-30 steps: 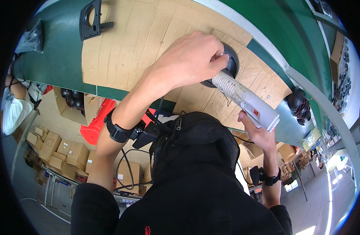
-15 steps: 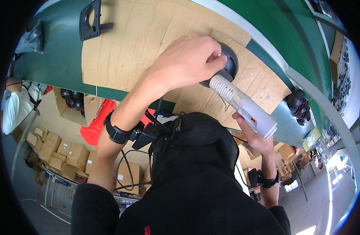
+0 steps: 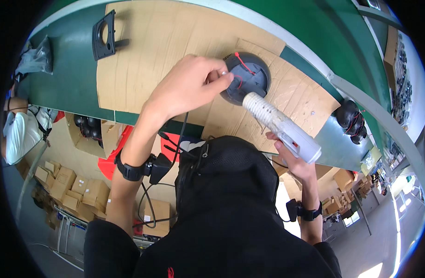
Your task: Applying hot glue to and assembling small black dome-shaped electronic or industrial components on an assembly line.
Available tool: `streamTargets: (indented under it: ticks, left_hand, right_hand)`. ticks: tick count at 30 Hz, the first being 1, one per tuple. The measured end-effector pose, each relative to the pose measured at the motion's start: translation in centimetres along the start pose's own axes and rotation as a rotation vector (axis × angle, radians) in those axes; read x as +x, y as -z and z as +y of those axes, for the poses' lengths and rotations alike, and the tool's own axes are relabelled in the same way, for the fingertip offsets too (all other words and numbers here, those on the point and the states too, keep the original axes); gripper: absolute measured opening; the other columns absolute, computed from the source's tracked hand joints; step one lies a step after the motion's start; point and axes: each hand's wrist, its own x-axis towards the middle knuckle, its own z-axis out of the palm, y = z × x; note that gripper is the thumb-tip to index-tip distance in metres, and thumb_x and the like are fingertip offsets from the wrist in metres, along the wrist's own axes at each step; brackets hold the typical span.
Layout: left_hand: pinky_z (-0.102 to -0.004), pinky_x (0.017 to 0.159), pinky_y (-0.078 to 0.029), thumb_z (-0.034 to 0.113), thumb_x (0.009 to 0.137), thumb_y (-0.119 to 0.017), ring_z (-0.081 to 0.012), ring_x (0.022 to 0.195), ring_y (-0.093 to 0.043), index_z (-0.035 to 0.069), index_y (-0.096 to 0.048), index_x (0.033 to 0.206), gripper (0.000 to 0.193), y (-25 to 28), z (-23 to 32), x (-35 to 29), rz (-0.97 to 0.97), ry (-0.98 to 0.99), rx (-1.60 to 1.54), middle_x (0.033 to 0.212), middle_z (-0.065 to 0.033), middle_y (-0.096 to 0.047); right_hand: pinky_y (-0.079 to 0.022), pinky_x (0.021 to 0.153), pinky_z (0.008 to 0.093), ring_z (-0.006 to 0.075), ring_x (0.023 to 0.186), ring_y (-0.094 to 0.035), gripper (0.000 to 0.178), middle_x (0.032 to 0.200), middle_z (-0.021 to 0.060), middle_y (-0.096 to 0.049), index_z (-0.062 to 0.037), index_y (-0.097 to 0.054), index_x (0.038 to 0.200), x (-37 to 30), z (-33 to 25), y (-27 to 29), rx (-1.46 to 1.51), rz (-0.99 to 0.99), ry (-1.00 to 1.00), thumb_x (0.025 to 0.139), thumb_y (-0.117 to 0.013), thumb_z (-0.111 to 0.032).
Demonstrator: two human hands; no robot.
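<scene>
A round black housing (image 3: 263, 69) lies on the cardboard, its recessed side up, with a red wire (image 3: 244, 63) across it. At its left edge my left hand (image 3: 187, 85) is closed in a pinch, with a tiny pale tip showing at the fingers. A thin red loop lies close to those fingertips; whether they hold it I cannot tell. My right hand (image 3: 296, 160) grips a white gun-like hand tool (image 3: 284, 124) with a slotted barrel from below and behind. The barrel's front end reaches the housing's lower edge.
Cardboard sheets (image 3: 147, 55) cover the green table. A black frame-shaped part (image 3: 103, 37) stands at the far left, near a plastic bag (image 3: 36, 58). Black round parts with red wires (image 3: 349, 120) sit at right. Boxes (image 3: 78, 185) are stacked below left; another person's sleeve (image 3: 25, 134) shows there.
My left hand has moved left off the housing, uncovering its inside and the red wire. In the picture the white tool has shifted slightly left, still in my right hand.
</scene>
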Motion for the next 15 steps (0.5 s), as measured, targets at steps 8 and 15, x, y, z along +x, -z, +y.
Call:
streamTargets:
  ticks: [8, 15]
  left_hand:
    - [-0.0275, 0.055, -0.045, 0.018, 0.085, -0.075, -0.0111, 0.073, -0.054, 0.004, -0.064, 0.117, 0.037, -0.3, -2.6, -1.5, 0.07, -0.067, 0.069, 0.086, -0.0028, -0.062]
    - [-0.0328, 0.075, -0.055, 0.011, 0.081, -0.075, -0.0212, 0.092, -0.067, 0.002, -0.058, 0.128, 0.05, 0.3, -8.9, -1.9, -0.046, 0.089, 0.288, 0.104, -0.012, -0.069]
  right_hand:
    - [-0.055, 0.064, 0.0259, 0.0111, 0.08, -0.065, 0.038, 0.112, 0.0108, -0.074, -0.0006, -0.06, 0.131, -2.6, 3.8, 1.4, 0.321, -0.013, -0.109, 0.094, -0.066, -0.006]
    - [-0.053, 0.057, 0.026, 0.0138, 0.071, -0.069, 0.039, 0.095, 0.0118, -0.073, 0.0018, -0.06, 0.126, -4.8, 9.2, 2.5, 0.225, 0.324, -0.204, 0.098, -0.065, -0.025]
